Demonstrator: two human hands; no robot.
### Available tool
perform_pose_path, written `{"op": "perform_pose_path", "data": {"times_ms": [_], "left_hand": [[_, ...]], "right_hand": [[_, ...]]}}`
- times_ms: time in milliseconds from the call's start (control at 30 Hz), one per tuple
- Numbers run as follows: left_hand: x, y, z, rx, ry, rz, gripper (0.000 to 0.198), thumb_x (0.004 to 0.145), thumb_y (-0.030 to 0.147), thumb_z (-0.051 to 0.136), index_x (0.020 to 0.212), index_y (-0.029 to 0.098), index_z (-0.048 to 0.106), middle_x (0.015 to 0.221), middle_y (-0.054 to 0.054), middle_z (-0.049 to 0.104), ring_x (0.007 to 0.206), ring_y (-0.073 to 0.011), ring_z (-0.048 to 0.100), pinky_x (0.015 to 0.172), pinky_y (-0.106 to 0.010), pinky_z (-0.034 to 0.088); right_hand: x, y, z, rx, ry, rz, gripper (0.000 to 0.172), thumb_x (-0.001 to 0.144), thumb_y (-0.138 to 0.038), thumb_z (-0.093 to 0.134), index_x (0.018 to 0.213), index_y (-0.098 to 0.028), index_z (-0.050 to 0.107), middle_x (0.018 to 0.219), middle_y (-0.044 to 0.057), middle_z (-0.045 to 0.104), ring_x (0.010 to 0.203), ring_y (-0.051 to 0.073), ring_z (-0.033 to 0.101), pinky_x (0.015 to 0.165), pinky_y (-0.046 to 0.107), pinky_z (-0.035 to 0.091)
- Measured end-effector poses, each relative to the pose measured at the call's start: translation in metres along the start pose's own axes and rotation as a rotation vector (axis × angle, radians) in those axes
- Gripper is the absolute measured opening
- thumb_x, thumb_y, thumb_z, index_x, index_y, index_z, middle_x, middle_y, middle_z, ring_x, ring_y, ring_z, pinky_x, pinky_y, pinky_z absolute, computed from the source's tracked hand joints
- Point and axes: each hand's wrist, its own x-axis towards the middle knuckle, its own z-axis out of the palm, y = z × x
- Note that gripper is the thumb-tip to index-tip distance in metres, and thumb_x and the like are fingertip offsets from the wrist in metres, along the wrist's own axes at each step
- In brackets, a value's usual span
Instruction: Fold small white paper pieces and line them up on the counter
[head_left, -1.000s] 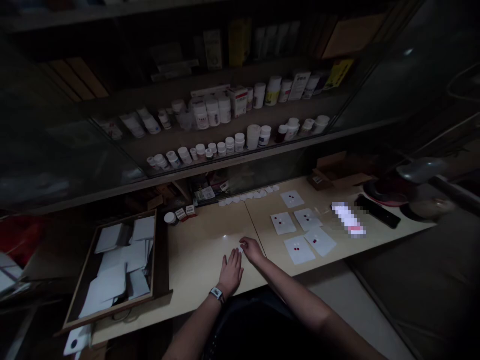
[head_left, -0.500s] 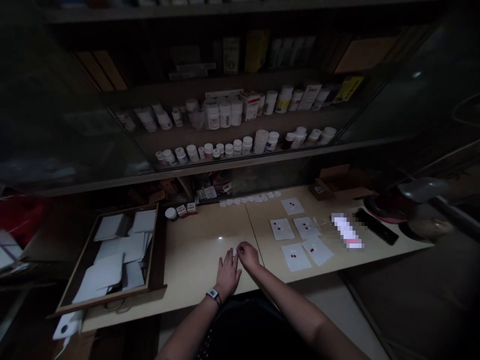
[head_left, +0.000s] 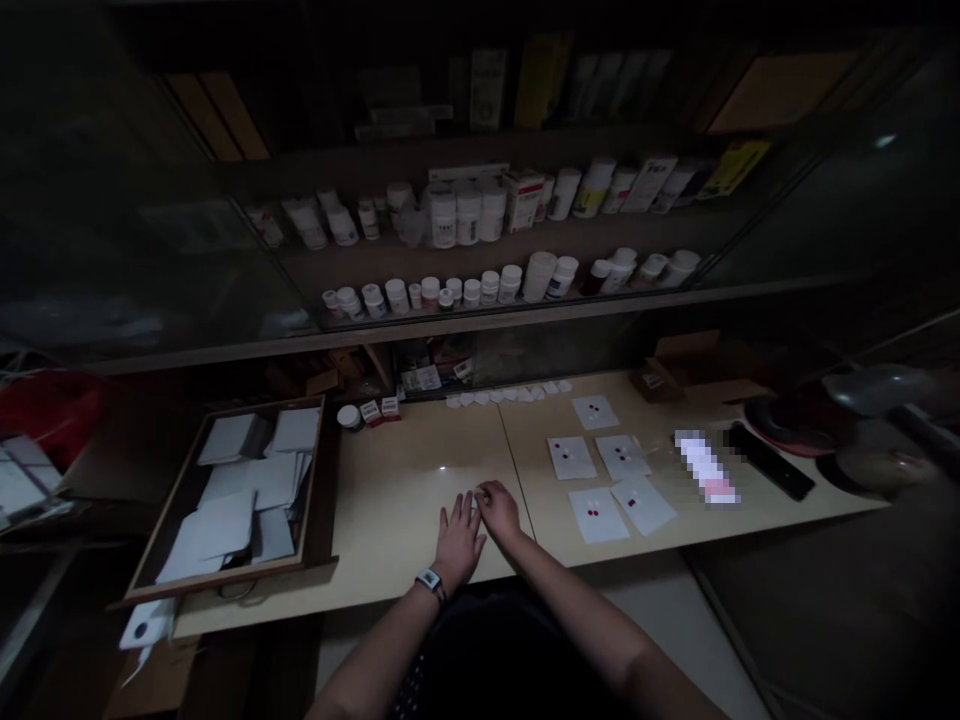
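Note:
My left hand [head_left: 458, 541] lies flat on the tan counter [head_left: 397, 500] with fingers stretched out, a watch [head_left: 430, 582] on its wrist. My right hand [head_left: 498, 510] sits right beside it, fingers curled in a pinch over something small and pale at the left hand's fingertips; I cannot make out what it is. To the right lie several white paper squares [head_left: 598, 515], each with small dark red pills on it.
An open wooden drawer [head_left: 234, 493] full of white paper sheets sits at the left. A row of small white pieces [head_left: 504, 396] lines the counter's back. Shelves above hold many white bottles [head_left: 465, 216]. A dark remote-like object [head_left: 771, 460] and a cardboard box [head_left: 679, 364] lie right.
The view shifted slightly; both hands stay together at the counter's front edge, the right hand's fingers working at the same small spot.

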Motion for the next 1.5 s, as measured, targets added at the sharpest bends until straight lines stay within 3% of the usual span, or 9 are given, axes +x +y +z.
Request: {"op": "perform_pose_path", "data": {"times_ms": [67,200,333,600,900,1067,1233,1500], "left_hand": [[0.0,0.0,-0.002,0.002,-0.003,0.0,0.059,0.093,0.035,0.033,0.148,0.021,0.018,0.155,-0.009,0.013,0.14,-0.0296,0.013,0.107,-0.057,0.022],[-0.001,0.0,-0.009,0.005,-0.03,-0.005,0.059,0.093,0.036,0.033,0.148,0.022,0.016,0.155,-0.008,0.013,0.141,-0.0292,0.012,0.108,-0.056,0.022],[-0.002,-0.002,-0.012,-0.012,-0.046,0.009,0.06,0.093,0.035,0.033,0.148,0.024,0.013,0.155,-0.007,0.012,0.141,-0.0287,0.01,0.108,-0.056,0.021],[-0.003,-0.001,-0.01,0.004,-0.072,0.005,0.061,0.092,0.035,0.035,0.148,0.022,0.013,0.155,-0.009,0.013,0.141,-0.0307,0.01,0.108,-0.058,0.02],[-0.004,-0.002,-0.016,-0.039,-0.077,0.053,0.066,0.09,0.042,0.04,0.147,0.019,0.016,0.154,-0.014,0.01,0.141,-0.0306,0.005,0.108,-0.057,0.018],[-0.004,-0.004,-0.023,-0.073,-0.098,0.085,0.067,0.088,0.041,0.043,0.147,0.019,0.019,0.154,-0.015,0.011,0.142,-0.0296,0.006,0.11,-0.053,0.017],[-0.003,0.0,-0.021,-0.075,-0.104,0.046,0.067,0.089,0.04,0.043,0.147,0.019,0.018,0.154,-0.015,0.009,0.141,-0.0299,0.007,0.11,-0.054,0.017],[-0.005,-0.001,-0.023,-0.08,-0.122,0.06,0.07,0.087,0.04,0.045,0.148,0.02,0.016,0.155,-0.014,0.007,0.142,-0.0298,0.004,0.11,-0.054,0.015]], "right_hand": [[0.005,0.007,0.0,0.027,0.008,0.038,0.016,0.083,-0.019,0.05,0.081,-0.018,0.066,0.081,0.005,0.063,0.073,0.016,0.058,0.066,0.023,0.04],[0.008,0.017,-0.005,0.009,-0.046,-0.06,0.016,0.084,-0.023,0.052,0.073,-0.019,0.063,0.078,0.003,0.061,0.072,0.015,0.056,0.064,0.022,0.037],[0.004,0.018,-0.007,-0.031,-0.033,-0.098,0.019,0.087,-0.027,0.049,0.076,-0.019,0.062,0.08,0.002,0.061,0.073,0.014,0.056,0.065,0.022,0.036],[0.006,0.011,-0.001,-0.146,-0.02,-0.038,0.025,0.09,-0.034,0.047,0.078,-0.019,0.063,0.081,0.003,0.063,0.074,0.015,0.057,0.063,0.023,0.035],[0.006,0.018,0.004,-0.336,-0.148,-0.183,0.026,0.095,-0.027,0.043,0.085,-0.016,0.065,0.088,0.008,0.064,0.079,0.018,0.059,0.068,0.025,0.038],[0.004,0.014,-0.002,-0.323,-0.166,-0.197,0.026,0.094,-0.026,0.044,0.084,-0.017,0.066,0.087,0.008,0.064,0.078,0.018,0.058,0.069,0.026,0.04],[-0.008,0.024,-0.006,-0.21,-0.097,-0.253,0.024,0.092,-0.02,0.043,0.096,-0.018,0.067,0.092,0.007,0.065,0.086,0.018,0.059,0.075,0.026,0.043],[-0.016,0.032,-0.007,-0.282,-0.162,-0.365,0.032,0.089,-0.018,0.045,0.116,-0.02,0.063,0.097,0.009,0.065,0.088,0.019,0.058,0.076,0.028,0.044]]}}
